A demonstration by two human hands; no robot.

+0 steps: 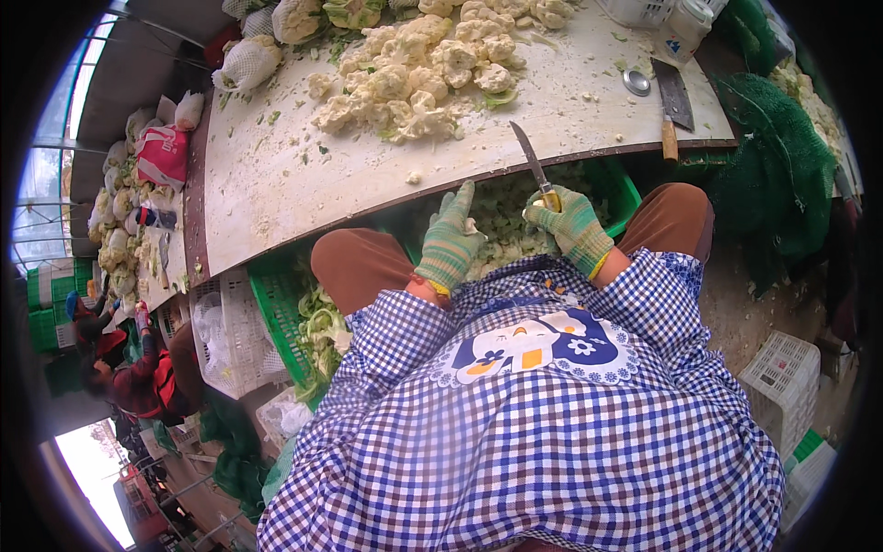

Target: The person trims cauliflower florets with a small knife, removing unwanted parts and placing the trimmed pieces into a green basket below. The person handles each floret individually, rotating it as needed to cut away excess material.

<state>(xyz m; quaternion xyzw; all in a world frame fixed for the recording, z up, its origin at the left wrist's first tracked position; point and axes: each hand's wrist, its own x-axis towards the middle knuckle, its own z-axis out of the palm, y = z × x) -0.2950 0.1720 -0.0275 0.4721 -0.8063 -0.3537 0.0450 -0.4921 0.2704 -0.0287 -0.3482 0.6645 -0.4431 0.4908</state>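
Many pale scraps point(501, 253) are being held in a green plastic crate point(626, 196) below the counter point(276, 198), and ruffled leaves point(324, 333) in a perforated green crate point(274, 313) at left. White netting point(215, 339) is being held in a white crate point(246, 354) alongside. Lumpy, cream cauliflower point(418, 78) is being carried in a heap by the crumb-strewn counter. At its edge, a narrow-bladed knife point(532, 158) is being clasped by its yellow handle in the right hand's point(572, 223) knitted-glove grip. The left hand's point(451, 239) fingers are being held extended; whether its grip is pinching anything cannot be told.
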